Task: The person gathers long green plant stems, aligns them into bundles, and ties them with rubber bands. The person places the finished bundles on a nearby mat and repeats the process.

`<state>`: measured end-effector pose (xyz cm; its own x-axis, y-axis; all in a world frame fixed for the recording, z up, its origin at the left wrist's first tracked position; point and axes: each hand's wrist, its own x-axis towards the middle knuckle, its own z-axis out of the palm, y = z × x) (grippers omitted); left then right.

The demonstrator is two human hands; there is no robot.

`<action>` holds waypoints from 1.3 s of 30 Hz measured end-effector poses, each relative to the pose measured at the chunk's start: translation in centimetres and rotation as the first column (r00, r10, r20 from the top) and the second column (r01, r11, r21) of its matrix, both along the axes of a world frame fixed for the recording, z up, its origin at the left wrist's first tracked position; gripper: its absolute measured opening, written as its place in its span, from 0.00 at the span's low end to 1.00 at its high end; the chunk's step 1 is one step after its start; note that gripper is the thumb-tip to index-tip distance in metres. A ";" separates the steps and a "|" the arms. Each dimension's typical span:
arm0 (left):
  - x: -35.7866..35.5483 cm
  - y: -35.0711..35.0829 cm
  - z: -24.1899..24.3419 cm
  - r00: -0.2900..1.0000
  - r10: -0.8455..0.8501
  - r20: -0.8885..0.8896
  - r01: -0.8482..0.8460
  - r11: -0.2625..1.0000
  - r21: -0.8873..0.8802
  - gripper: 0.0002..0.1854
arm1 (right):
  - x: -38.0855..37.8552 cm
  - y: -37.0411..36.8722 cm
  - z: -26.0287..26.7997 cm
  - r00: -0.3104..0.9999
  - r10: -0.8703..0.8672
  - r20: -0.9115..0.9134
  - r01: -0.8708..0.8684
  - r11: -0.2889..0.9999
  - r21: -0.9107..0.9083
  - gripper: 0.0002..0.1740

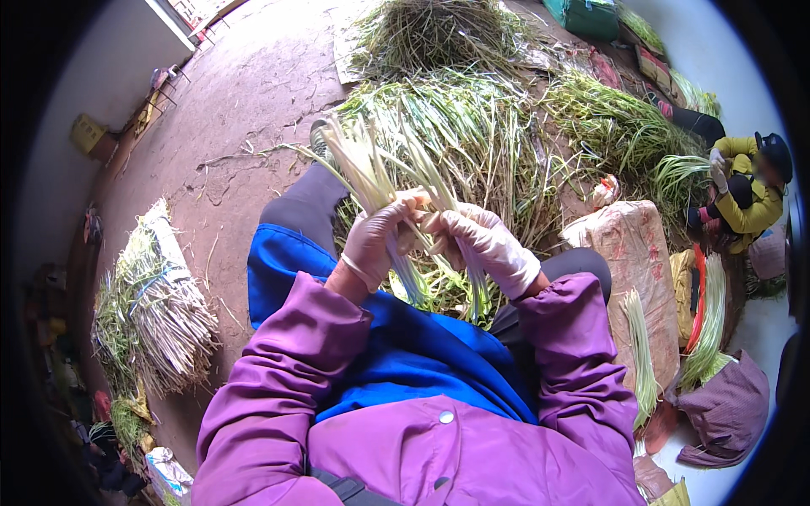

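Observation:
My left hand (381,237), in a pale thin glove, is closed around a bunch of pale plant stalks (357,161) that fan out upward. A second, thinner bunch of stalks (423,158) is gripped by my right hand (484,243), gloved the same way. The fingertips of both hands nearly meet between the bunches, and some stalks cross there. Green leafy ends hang below the hands, over my blue apron (430,354). Just beyond the hands lies a wide heap of green and straw-coloured stalks (468,133).
A tied bundle of stalks (171,316) lies on the floor at left. At right, pale stalks (642,360) rest on a stuffed woven sack (633,253). Another person (750,190) in yellow sits at far right, holding green stalks. More heaps (436,31) lie farther off.

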<state>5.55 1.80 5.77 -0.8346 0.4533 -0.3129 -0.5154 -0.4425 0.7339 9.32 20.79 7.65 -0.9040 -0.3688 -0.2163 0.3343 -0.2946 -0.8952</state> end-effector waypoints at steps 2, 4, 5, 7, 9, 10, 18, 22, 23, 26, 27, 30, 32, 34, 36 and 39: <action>-0.1 0.0 0.6 1.000 0.028 -0.013 -0.029 0.999 -0.036 0.19 | -0.2 0.1 -0.3 0.999 -0.041 -0.034 0.041 0.999 0.008 0.18; -0.1 -0.1 1.2 0.999 0.032 -0.026 -0.033 0.998 -0.050 0.17 | -0.4 0.2 -0.5 0.998 -0.051 -0.040 0.050 0.998 -0.023 0.18; -0.1 -0.1 1.4 0.998 0.046 -0.035 -0.048 0.997 -0.053 0.16 | -0.4 0.2 -0.6 0.998 -0.054 -0.043 0.053 0.998 -0.038 0.18; -0.1 0.0 1.6 0.998 0.064 0.008 -0.064 0.996 -0.063 0.16 | -0.4 0.2 -0.7 0.998 -0.053 -0.018 0.052 0.998 -0.017 0.18; -0.1 0.1 1.7 0.999 0.034 -0.002 -0.034 0.997 -0.076 0.18 | -0.3 0.0 -0.6 0.999 -0.047 0.010 0.047 0.999 -0.002 0.18; -0.1 0.3 1.7 0.997 0.071 0.002 -0.071 0.993 -0.099 0.16 | -0.2 -0.2 -0.5 0.999 -0.048 -0.018 0.049 0.998 0.028 0.17; 0.0 1.1 1.2 0.995 0.096 -0.007 -0.096 0.988 -0.124 0.08 | 0.5 -1.3 -0.6 0.997 -0.079 -0.014 0.080 0.977 0.195 0.16; -0.3 0.5 0.9 0.998 0.044 -0.051 -0.051 0.988 -0.149 0.11 | 0.4 -1.3 -1.0 0.996 -0.081 -0.027 0.085 0.974 0.210 0.16; -0.4 0.3 0.9 0.998 0.025 -0.059 -0.034 0.989 -0.145 0.13 | 0.4 -1.2 -1.1 0.997 -0.070 -0.009 0.071 0.974 0.217 0.16; -0.4 0.0 1.1 0.999 0.030 -0.019 -0.032 0.990 -0.137 0.13 | 0.3 -1.2 -1.0 0.996 -0.081 0.033 0.077 0.990 0.115 0.15; -0.3 0.1 1.2 0.998 0.042 -0.036 -0.046 0.993 -0.110 0.11 | 0.3 -1.2 -1.0 0.996 -0.080 0.030 0.079 0.996 0.038 0.15; -0.1 0.7 1.4 0.994 0.103 -0.042 -0.108 0.987 -0.119 0.10 | 0.2 -1.2 -0.8 0.992 -0.083 0.094 0.081 0.996 0.033 0.14; -0.1 0.8 1.5 0.989 0.145 -0.024 -0.147 0.978 -0.150 0.09 | 0.2 -1.3 -0.7 0.991 -0.084 0.104 0.080 0.996 0.037 0.14; -0.3 0.6 1.3 0.986 0.165 -0.017 -0.166 0.975 -0.146 0.10 | 0.2 -1.3 -0.8 0.993 -0.077 0.091 0.071 0.995 0.066 0.14; -0.5 0.1 1.1 0.980 0.197 0.003 -0.195 0.972 -0.127 0.13 | 0.2 -1.4 -1.0 0.995 -0.064 0.080 0.056 0.994 0.098 0.14; -0.5 -0.2 0.7 0.988 0.153 -0.028 -0.155 0.984 -0.088 0.12 | 0.2 -1.4 -1.3 0.996 -0.037 0.078 0.025 0.989 0.146 0.14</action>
